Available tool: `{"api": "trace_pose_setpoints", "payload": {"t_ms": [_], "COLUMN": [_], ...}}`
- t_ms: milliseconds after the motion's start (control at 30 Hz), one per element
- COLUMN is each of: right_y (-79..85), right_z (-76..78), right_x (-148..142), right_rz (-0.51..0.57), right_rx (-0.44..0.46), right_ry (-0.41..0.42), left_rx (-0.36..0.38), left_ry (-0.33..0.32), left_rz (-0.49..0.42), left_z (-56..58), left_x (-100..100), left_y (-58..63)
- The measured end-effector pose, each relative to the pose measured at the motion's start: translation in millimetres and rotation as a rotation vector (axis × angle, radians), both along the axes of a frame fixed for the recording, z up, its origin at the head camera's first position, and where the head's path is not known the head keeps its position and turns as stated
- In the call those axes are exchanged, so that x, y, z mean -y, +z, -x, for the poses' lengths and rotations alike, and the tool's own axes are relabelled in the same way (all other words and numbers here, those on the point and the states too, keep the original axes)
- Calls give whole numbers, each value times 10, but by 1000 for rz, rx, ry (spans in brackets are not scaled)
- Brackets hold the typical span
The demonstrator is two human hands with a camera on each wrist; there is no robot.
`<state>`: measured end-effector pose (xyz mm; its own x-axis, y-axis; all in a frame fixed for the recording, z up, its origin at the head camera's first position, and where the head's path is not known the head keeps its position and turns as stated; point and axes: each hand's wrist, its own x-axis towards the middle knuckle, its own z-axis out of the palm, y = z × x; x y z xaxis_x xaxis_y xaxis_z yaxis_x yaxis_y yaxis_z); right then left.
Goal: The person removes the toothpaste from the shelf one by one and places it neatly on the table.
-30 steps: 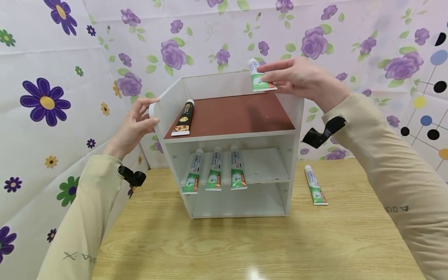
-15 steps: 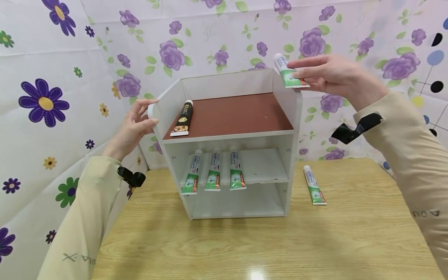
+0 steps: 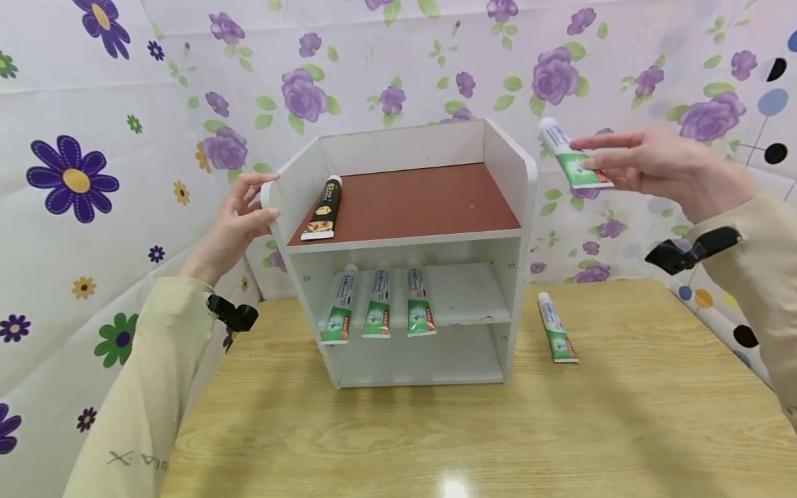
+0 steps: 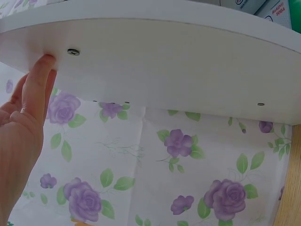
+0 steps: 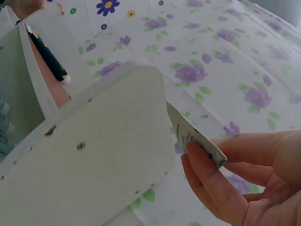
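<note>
A flower-printed backdrop (image 3: 398, 59) rose behind the wood-grain worktop (image 3: 373, 443). The white shelf unit (image 3: 405, 243) stood toward the worktop's far edge, nearer its far-left corner than its near edge. Beige sleeves (image 3: 140, 380) covered both forearms. At the unit's left panel, the left hand (image 3: 233, 221) had its grip pinching the rounded front rim between thumb and fingers. The right hand (image 3: 654, 166) was raised over the worktop's far-right part, its grip pinching the flat end of a green-and-white tube (image 3: 569, 162) between thumb and fingers; that tube hung in the air to the right of the unit, tilted, cap up and leftward, apart from the right panel. Three matching tubes (image 3: 378, 301) lay side by side on the middle shelf (image 3: 470, 294), flat ends overhanging its front edge. A lone tube (image 3: 556, 328) lay on the worktop right of the unit, cap toward the far edge. A black tube (image 3: 326, 207) lay along the left edge of the red-brown top shelf (image 3: 417, 200), flat end at the front-left corner
</note>
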<state>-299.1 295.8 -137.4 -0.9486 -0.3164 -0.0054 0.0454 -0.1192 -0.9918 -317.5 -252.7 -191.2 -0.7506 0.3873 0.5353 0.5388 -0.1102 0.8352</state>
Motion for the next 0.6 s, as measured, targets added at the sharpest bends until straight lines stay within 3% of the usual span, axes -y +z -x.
{"api": "trace_pose_setpoints", "payload": {"t_ms": [133,367,600], "right_y": [-227,-780,-1377], "right_z": [52,128,183], "right_x": [-145,-436,-670], "right_rz": [-26,-257,-298], "right_rx": [24,-78,-69], "right_ry": [2,-13,4], "left_rx": [15,9,11], "left_ry": [10,25,21], "left_rz": [5,6,-2], "left_z": [-10,8,11], "left_x": [19,20,8], "left_y": [17,7,12]}}
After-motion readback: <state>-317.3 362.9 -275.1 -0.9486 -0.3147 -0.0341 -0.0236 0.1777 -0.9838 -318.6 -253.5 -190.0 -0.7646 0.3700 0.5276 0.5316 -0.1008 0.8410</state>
